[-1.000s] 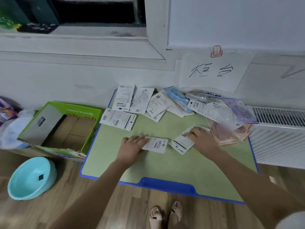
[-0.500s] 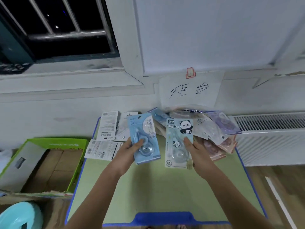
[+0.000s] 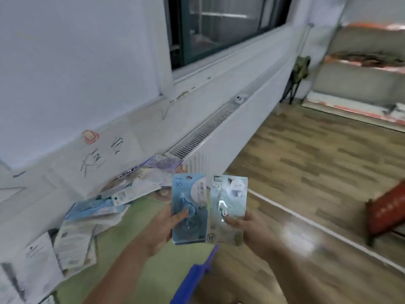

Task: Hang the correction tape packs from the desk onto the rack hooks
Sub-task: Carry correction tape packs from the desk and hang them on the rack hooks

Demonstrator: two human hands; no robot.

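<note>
At nine o'clock, loose packs lie heaped on the green desk. My left hand pinches a blue pack, thumb across its clear blister. Just beside it at three o'clock, my right hand grips a pale, blurred pack, both upright above the desk's edge.

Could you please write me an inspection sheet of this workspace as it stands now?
Surface: green desk with blue edge, under the window wall.
Job's things: blue pack in left hand; panda pack in right hand; both lifted above the desk. Rack hooks not identifiable.
Clutter: loose packs piled along the desk's wall side.
Grippers: fingers of each hand grip one pack.
Cables: nothing seen.
Surroundings: radiator, handwritten paper sign, wood floor, blurred shelving.
</note>
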